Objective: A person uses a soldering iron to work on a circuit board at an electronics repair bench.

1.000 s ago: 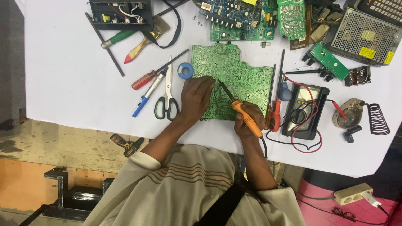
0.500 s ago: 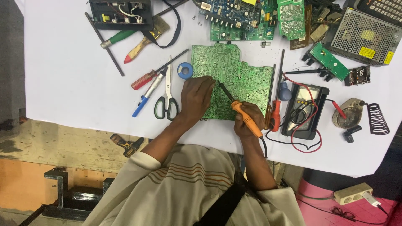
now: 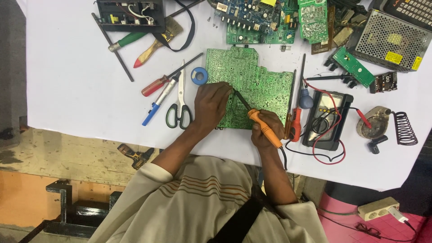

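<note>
Head view: my right hand grips an orange soldering iron, tip on the green circuit board. My left hand rests curled on the board's edge; I cannot tell whether it pinches anything. A yellow label marks the metal mesh box.

Looks like a small electronics repair workshop: a white-covered bench crammed with bare green circuit boards, a multimeter with its leads, a soldering iron stand, screwdrivers, scissors and a metal-caged power supply.
</note>
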